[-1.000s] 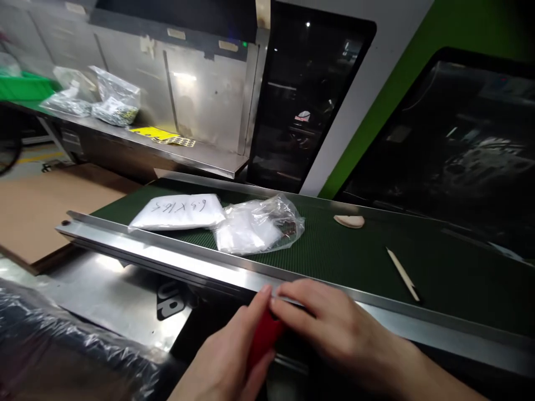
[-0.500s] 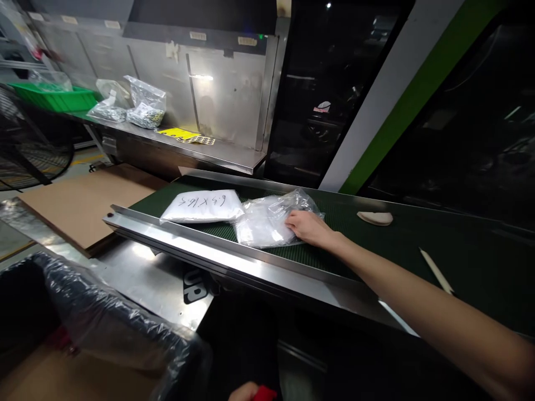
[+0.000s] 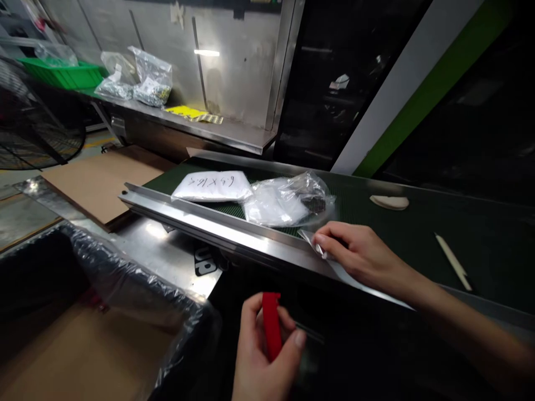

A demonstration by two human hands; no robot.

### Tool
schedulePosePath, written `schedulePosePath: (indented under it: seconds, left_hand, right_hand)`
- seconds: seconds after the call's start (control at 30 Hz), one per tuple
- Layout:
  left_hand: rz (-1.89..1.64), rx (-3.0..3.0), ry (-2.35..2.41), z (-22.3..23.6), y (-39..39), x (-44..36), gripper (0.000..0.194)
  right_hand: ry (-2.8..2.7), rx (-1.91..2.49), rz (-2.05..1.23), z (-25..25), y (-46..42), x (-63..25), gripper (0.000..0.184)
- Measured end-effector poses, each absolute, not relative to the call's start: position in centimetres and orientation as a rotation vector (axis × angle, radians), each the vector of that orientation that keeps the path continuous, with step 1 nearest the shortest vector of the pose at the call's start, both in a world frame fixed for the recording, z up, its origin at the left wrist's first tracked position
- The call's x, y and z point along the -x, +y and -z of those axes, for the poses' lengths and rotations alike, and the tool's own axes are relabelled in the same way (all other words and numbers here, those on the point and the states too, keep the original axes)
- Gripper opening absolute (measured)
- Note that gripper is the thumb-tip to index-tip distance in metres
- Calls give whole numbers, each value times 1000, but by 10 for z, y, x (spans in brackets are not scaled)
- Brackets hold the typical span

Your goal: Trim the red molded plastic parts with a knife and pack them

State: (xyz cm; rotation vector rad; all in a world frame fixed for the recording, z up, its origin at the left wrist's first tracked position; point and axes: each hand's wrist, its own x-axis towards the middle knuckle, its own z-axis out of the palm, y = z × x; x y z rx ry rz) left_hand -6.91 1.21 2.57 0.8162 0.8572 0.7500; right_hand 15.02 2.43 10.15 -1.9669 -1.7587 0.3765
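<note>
My left hand (image 3: 267,351) is low in the middle of the head view, its fingers curled around a red strap-like piece (image 3: 272,326). Higher and to the right, my right hand (image 3: 359,250) pinches a small clear plastic bag (image 3: 312,243) above the conveyor's near metal rail. Just beyond it on the dark green belt lies a clear bag (image 3: 276,203) with white plastic inside, its loose mouth crumpled to the right. Against its left side rests a white packet (image 3: 212,186) with handwritten figures on top.
At the lower left stands a bin (image 3: 184,323) lined with clear plastic. Cardboard sheets (image 3: 104,184) lie behind it. A cream half-round piece (image 3: 389,202) and a pen (image 3: 453,262) lie on the belt (image 3: 418,239). Bags of small parts (image 3: 152,89) sit on a metal shelf (image 3: 251,136).
My right hand has drawn back from the clear bag toward me, now with a small plastic bag in its fingers. My left hand has risen into view with the red piece.
</note>
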Motion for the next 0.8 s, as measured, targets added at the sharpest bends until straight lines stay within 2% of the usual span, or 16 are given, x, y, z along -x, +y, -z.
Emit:
schedulePosePath:
  seconds: [0.1,0.2,0.37,0.47,0.57,0.67,0.73,0.8]
  left_hand:
    - [-748,-825,762,-44,16,56,47]
    - [-703,-817,747,-39,12,54,43]
    - [-577,-933,906,-10,-2,64,38]
    - [-572,-1201,987,2,-4,65,34]
    - [-558,-1484,994,7,-8,66,47]
    - [-551,-1780,863,13,-14,68,64]
    - [-526,-1881,799,17,-17,69,69]
    - [-490,-1864,821,21,-15,69,70]
  right_hand:
    - [-1639,1857,-558,-90,-19,-107,30]
    - [-1563,1738,-620,-65,-48,-82,26]
    - [-1425,1800,-454,-30,-71,-77,25]
    - [-1335,1839,-335,-26,-77,-81,16]
    - [-1279,1841,-327,-34,-79,-82,9]
    - [-1419,1759,-672,-43,-78,-83,12]
    - [-1520,1676,-810,-48,-81,-85,12]
    - [-1488,1696,-657,-50,-89,-88,14]
